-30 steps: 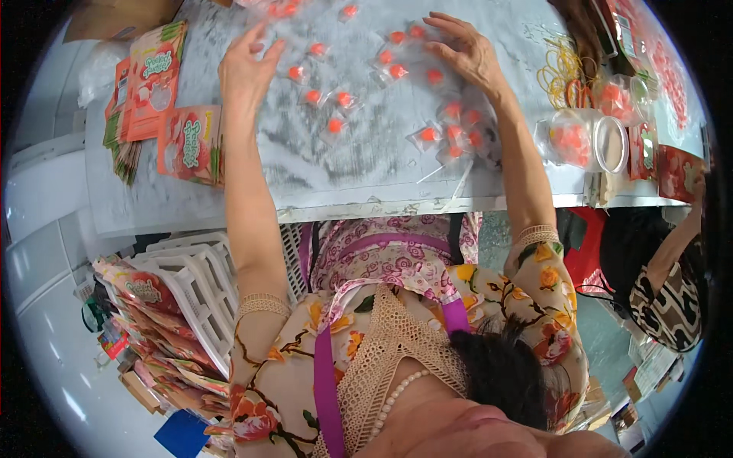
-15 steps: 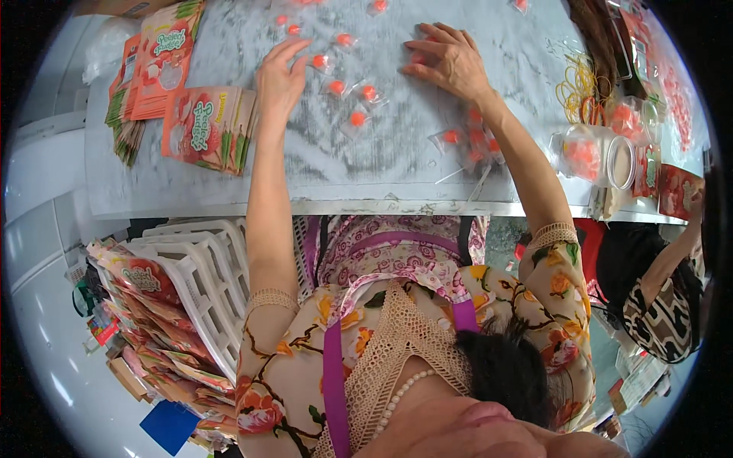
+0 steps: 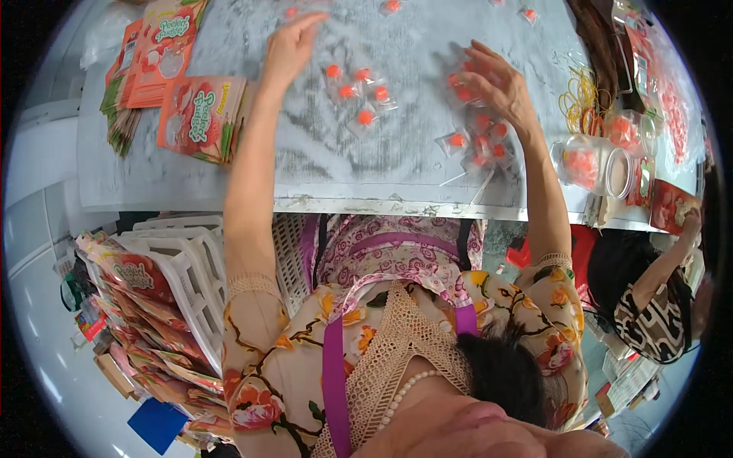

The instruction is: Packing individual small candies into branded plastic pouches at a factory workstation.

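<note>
A person in a floral top and a purple-strapped apron (image 3: 405, 240) leans both bare arms over a worktop (image 3: 328, 172), with white crates (image 3: 187, 278) and red pouches (image 3: 134, 278) below to the left. Close to the front edge, on the right, a cluster of small clear packets (image 3: 480, 143), each with a red piece inside, lies bunched together, apparently to keep them within easy reach. Printed pouches (image 3: 200, 122) lie stacked beyond the left forearm, seemingly kept to the side so the middle stays free for working. Across on the right sits a clear tub (image 3: 580, 164) of red pieces, with a co-worker's arm (image 3: 660, 267) farther out. Five loose packets (image 3: 347, 91) lie between the two hands, some overlapping

Just beyond the cluster, the right hand (image 3: 496, 84) arches over more packets, its fingers apart and loosely bent, not closed around any of them; from here I cannot tell whether the fingertips touch them. Farther in, the left hand (image 3: 292, 49) is open, fingers stretched inward with nothing visible in its grasp, just beside a packet (image 3: 290, 13) near the far side
</note>
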Available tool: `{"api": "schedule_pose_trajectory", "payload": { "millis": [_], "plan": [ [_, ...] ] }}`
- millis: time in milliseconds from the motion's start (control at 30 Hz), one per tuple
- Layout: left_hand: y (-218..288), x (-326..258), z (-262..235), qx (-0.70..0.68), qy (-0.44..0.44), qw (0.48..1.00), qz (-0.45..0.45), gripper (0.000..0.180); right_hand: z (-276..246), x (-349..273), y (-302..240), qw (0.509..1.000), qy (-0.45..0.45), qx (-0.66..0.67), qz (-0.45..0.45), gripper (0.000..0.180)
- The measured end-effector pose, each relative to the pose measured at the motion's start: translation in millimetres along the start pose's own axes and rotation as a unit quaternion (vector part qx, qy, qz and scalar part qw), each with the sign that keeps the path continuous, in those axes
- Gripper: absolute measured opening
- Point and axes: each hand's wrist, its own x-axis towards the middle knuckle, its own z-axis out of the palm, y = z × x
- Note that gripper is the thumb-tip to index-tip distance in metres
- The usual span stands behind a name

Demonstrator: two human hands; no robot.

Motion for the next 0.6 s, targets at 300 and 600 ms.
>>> {"api": "schedule_pose_trajectory", "payload": {
  "millis": [300, 600],
  "plan": [
    [-30, -13, 18, 0.096, 0.004, 0.992, 0.084, 0.029, -34, -30, 33, 0.995, 0.096, 0.016, 0.016, 0.051],
    [66, -83, 89, 0.194, -0.033, 0.978, 0.067, 0.057, -24, -17, 34, 0.995, 0.055, -0.070, -0.048, 0.049]
  ]
}}
